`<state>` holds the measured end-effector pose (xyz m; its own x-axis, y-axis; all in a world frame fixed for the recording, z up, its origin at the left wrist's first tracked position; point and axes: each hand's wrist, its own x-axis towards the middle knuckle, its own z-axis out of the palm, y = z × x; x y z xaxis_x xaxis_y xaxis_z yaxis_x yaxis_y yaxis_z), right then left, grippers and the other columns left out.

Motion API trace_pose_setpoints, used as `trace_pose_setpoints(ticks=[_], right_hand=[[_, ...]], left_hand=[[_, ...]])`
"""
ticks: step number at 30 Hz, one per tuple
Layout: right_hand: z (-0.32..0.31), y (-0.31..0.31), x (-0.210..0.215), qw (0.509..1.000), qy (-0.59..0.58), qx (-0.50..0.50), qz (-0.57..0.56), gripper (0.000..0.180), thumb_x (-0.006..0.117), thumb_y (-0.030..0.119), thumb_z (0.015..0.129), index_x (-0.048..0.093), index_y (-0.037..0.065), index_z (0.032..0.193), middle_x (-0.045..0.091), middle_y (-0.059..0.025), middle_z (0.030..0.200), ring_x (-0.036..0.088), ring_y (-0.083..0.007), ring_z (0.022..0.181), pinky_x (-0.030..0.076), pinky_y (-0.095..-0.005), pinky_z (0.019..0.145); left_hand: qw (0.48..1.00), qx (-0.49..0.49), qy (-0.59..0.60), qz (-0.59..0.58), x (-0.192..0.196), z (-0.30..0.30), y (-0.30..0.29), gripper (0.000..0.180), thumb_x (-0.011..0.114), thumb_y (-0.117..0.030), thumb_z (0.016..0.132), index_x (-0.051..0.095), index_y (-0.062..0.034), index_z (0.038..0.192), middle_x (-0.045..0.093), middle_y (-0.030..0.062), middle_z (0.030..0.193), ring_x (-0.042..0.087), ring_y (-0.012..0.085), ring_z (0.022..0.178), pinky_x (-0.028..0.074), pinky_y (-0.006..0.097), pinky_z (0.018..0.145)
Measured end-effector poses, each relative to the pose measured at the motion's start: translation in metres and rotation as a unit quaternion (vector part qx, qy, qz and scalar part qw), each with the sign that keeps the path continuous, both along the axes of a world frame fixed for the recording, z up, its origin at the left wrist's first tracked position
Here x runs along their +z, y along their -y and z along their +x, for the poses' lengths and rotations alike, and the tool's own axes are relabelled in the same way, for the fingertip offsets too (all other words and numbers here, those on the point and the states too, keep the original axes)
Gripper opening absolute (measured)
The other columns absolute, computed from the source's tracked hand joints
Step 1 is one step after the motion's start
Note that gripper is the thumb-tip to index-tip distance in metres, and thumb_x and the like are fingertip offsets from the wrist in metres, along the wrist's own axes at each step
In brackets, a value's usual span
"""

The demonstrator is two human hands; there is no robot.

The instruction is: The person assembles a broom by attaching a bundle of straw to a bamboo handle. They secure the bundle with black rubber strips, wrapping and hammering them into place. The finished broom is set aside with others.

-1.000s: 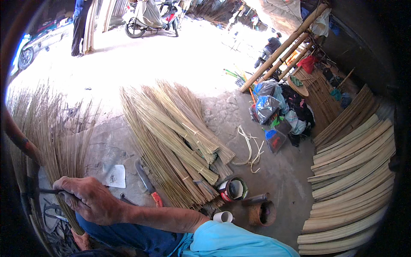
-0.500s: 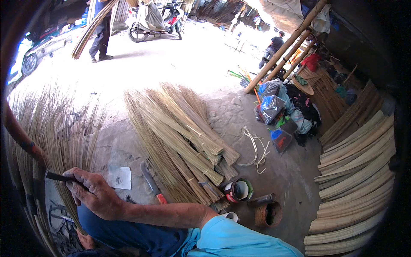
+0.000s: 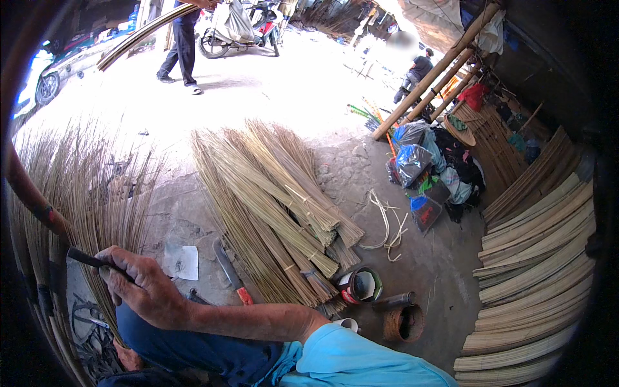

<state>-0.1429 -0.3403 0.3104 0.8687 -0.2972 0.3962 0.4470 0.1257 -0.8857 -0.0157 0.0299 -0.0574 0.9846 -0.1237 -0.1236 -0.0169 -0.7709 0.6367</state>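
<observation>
My right hand is closed on a black strip, probably rubber, near the left side. The strip runs from my fingers toward an upright bundle of thin dry stalks beside my blue-clad knee. A bare arm with a wristband reaches in from the left edge. Its hand is lost among the stalks, and I cannot tell for certain whether this is my left arm. Below my knee a patch of skin shows by the bundle's lower end, a hand or a foot. Other bundles bound with black bands stand at far left.
Several tied stalk bundles lie ahead. A red-handled knife, white paper, an open can and a brown round container lie near. Pale strips and plastic bags are farther right. Slatted sheaves line the right.
The black strip now shows at a different angle, its outer part thinner. My right hand stays almost in place. A person in the background carrying long sticks has stepped to the right.
</observation>
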Motion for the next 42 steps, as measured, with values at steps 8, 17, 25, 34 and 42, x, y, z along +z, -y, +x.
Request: trace_pose_setpoints(ticks=[8, 17, 25, 34, 42], right_hand=[[0.001, -0.003, 0.001, 1.0, -0.01, 0.008, 0.014, 0.018, 0.053, 0.005, 0.113, 0.06, -0.002, 0.128, 0.056, -0.0028, 0.089, 0.057, -0.0099, 0.079, 0.05, -0.0298, 0.073], [-0.002, -0.003, 0.004, 1.0, -0.022, 0.008, 0.001, 0.018, 0.054, 0.005, 0.113, 0.061, -0.001, 0.128, 0.056, -0.0024, 0.088, 0.058, -0.0096, 0.078, 0.05, -0.0299, 0.072], [0.0, -0.001, 0.003, 1.0, -0.027, 0.012, -0.001, 0.016, 0.053, 0.007, 0.115, 0.061, 0.0, 0.127, 0.056, -0.0017, 0.089, 0.058, -0.0088, 0.079, 0.052, -0.0299, 0.074], [-0.001, -0.003, 0.0, 0.999, -0.031, 0.019, 0.017, 0.017, 0.055, 0.009, 0.116, 0.061, -0.001, 0.128, 0.057, -0.0017, 0.092, 0.059, -0.0084, 0.081, 0.054, -0.0286, 0.076], [-0.004, -0.005, -0.001, 0.999, -0.032, 0.021, 0.006, 0.022, 0.056, 0.01, 0.117, 0.063, -0.003, 0.133, 0.059, -0.0024, 0.095, 0.061, -0.0092, 0.084, 0.054, -0.0282, 0.078]], left_hand=[[1.0, -0.014, -0.022, -0.011, -0.001, 0.001, -0.006, 0.081, 0.082, -0.048, 0.091, 0.054, -0.007, 0.155, 0.073, 0.0233, 0.129, 0.071, 0.0433, 0.12, 0.054, 0.049, 0.104], [0.992, -0.081, -0.028, -0.09, 0.014, 0.0, -0.004, 0.079, 0.081, -0.048, 0.092, 0.055, -0.0064, 0.153, 0.072, 0.0234, 0.128, 0.071, 0.0439, 0.117, 0.054, 0.049, 0.103], [0.983, -0.125, 0.082, -0.102, -0.018, 0.009, -0.023, 0.085, 0.081, -0.054, 0.089, 0.053, -0.0059, 0.152, 0.071, 0.024, 0.129, 0.07, 0.0447, 0.117, 0.054, 0.05, 0.101], [0.98, -0.093, -0.01, -0.174, -0.037, 0.012, -0.033, 0.078, 0.079, -0.049, 0.09, 0.054, -0.0046, 0.149, 0.071, 0.0235, 0.126, 0.069, 0.0442, 0.117, 0.053, 0.05, 0.1], [0.979, -0.114, 0.014, -0.169, -0.018, -0.001, -0.028, 0.071, 0.083, -0.04, 0.087, 0.059, -0.0081, 0.146, 0.073, 0.0236, 0.125, 0.072, 0.0483, 0.112, 0.056, 0.051, 0.097]])
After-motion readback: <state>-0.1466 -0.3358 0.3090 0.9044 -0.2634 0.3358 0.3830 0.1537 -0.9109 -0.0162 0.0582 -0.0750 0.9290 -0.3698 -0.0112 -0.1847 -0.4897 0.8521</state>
